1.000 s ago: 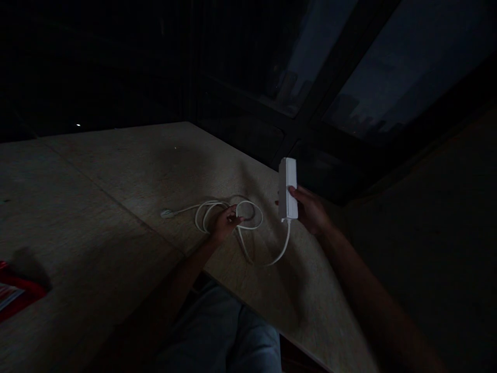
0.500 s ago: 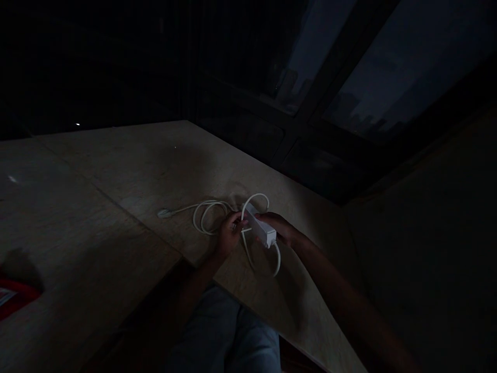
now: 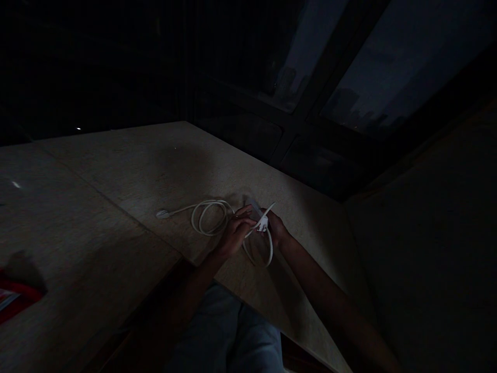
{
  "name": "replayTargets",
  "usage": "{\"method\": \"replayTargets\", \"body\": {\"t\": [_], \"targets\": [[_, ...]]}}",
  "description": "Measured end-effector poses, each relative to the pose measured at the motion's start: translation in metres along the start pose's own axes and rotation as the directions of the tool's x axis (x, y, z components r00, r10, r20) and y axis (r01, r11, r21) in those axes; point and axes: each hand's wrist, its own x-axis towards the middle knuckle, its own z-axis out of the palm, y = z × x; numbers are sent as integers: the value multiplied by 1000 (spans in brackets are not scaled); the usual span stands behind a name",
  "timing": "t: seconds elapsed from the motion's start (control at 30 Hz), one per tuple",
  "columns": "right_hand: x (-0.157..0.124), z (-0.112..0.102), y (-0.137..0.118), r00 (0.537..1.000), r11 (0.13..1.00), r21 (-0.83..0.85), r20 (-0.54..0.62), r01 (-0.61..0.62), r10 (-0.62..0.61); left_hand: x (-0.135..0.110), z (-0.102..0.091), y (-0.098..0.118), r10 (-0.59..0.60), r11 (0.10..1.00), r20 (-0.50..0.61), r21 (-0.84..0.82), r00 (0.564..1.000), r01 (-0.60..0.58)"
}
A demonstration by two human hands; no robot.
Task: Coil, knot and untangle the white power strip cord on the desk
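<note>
In a dim room, both hands meet over a wooden table (image 3: 116,217). My right hand (image 3: 276,228) is closed round a white power strip (image 3: 261,217), which points away from me and is mostly hidden by my fingers. My left hand (image 3: 235,232) pinches the strip's white cable (image 3: 209,215) right beside it. The cable loops on the table to the left and ends in a white plug (image 3: 162,213). Another loop hangs down below my hands.
A red object (image 3: 15,303) lies at the table's left edge. Dark windows stand behind the table's far edge. My legs in light trousers (image 3: 229,336) show below the table's near corner.
My right hand has brought the power strip down from upright at the right to the table beside my left hand. The left hand has taken up the cable next to it.
</note>
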Motion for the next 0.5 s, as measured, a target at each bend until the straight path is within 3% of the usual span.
{"method": "replayTargets", "body": {"t": [0.07,0.17,0.3,0.43,0.5], "targets": [[-5,4,0,1000,1000,10,-13,-10,10,9,0,1,-218,971,5,-100,976,217],[-13,8,-2,998,999,-20,-57,37,-38,21,-2,2,-489,847,78,-194,869,495],[-17,8,-2,991,991,-93,-87,91,-99,33,-9,2,-631,719,132,-269,764,640],[-15,5,0,981,964,-207,-60,168,-184,44,-12,-5,-757,554,222,-282,615,783],[-13,1,0,973,936,-281,-25,213,-229,50,-11,-8,-762,550,233,-257,603,794]]}}
